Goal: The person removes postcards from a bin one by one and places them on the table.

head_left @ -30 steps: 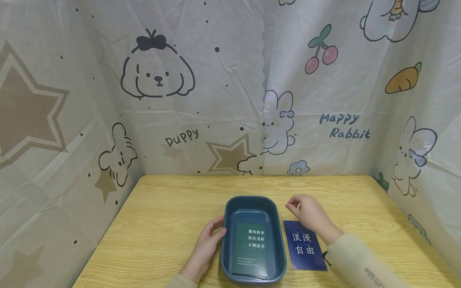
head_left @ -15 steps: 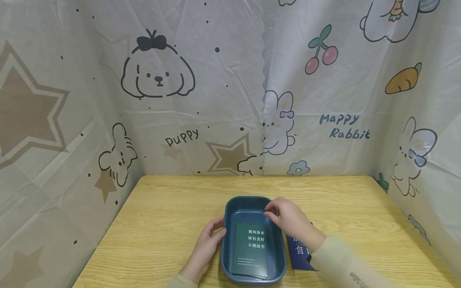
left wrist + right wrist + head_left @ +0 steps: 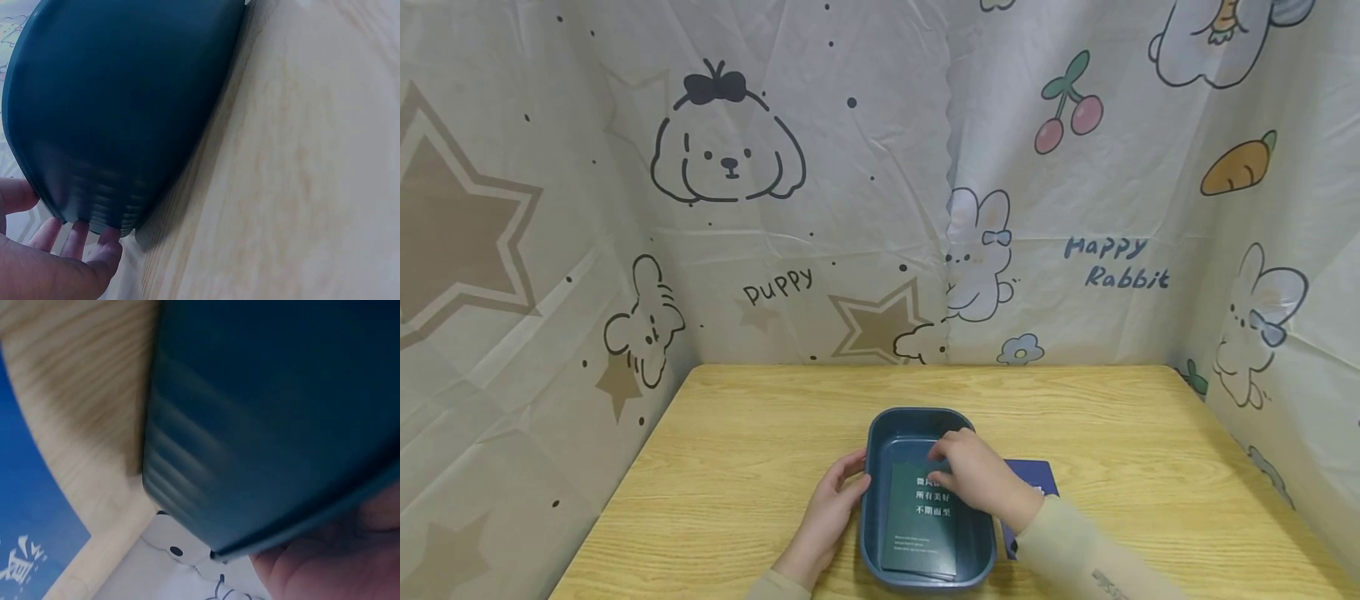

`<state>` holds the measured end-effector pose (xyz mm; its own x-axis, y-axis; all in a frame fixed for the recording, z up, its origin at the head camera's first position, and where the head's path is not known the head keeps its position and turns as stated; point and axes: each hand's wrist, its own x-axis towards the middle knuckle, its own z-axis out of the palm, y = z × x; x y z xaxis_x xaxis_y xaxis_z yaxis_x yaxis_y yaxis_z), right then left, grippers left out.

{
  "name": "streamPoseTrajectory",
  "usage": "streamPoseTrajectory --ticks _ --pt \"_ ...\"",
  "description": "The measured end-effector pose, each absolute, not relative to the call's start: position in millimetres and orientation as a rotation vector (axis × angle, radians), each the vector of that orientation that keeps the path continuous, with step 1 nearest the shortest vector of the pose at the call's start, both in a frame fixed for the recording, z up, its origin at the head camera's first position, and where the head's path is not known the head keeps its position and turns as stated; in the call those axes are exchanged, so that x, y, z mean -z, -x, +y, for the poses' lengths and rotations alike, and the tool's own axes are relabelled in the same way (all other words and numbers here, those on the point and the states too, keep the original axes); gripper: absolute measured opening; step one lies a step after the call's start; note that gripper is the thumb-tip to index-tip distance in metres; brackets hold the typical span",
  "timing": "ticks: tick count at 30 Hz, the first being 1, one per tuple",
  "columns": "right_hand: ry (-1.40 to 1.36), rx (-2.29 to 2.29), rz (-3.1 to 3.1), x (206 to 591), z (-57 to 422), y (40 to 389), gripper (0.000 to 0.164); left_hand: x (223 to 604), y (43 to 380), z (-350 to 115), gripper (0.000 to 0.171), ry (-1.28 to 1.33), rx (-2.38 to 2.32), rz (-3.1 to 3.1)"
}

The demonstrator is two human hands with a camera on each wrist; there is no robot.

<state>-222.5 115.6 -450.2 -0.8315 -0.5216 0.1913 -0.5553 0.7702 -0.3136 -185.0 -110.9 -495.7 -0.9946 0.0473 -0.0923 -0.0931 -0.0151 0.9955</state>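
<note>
A dark teal plastic basin [image 3: 928,415] with rounded corners stands on the table. Flat inside lies a green card [image 3: 917,533] with white Chinese writing; another edge peeks out under its lower end. My left hand [image 3: 833,504] rests against the basin's left outer wall, its thumb by the rim and its fingertips on the side in the left wrist view. My right hand [image 3: 973,473] hovers over the basin's right rim, thumb and fingers bent, apart and holding nothing, above the card's top corner. A blue card [image 3: 1033,472] lies right of the basin, partly hidden by my right forearm.
The wood-grain table [image 3: 760,433] ends at a patterned cloth curtain [image 3: 820,167] at the back, with more cloth on both sides. In the right wrist view, the basin's outer wall [image 3: 250,425] fills much of the picture.
My right hand has moved left from above the blue card, across the rim, to over the inside of the basin. The left hand, basin and green card have stayed put.
</note>
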Motion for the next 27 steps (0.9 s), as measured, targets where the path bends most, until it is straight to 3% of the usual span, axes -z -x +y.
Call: streamPoseTrajectory --ticks 27 --pt "-0.908 -0.119 -2.910 462.2 103.5 224.6 0.040 497.1 185.6 -110.4 0.045 0.046 -2.175 2.140"
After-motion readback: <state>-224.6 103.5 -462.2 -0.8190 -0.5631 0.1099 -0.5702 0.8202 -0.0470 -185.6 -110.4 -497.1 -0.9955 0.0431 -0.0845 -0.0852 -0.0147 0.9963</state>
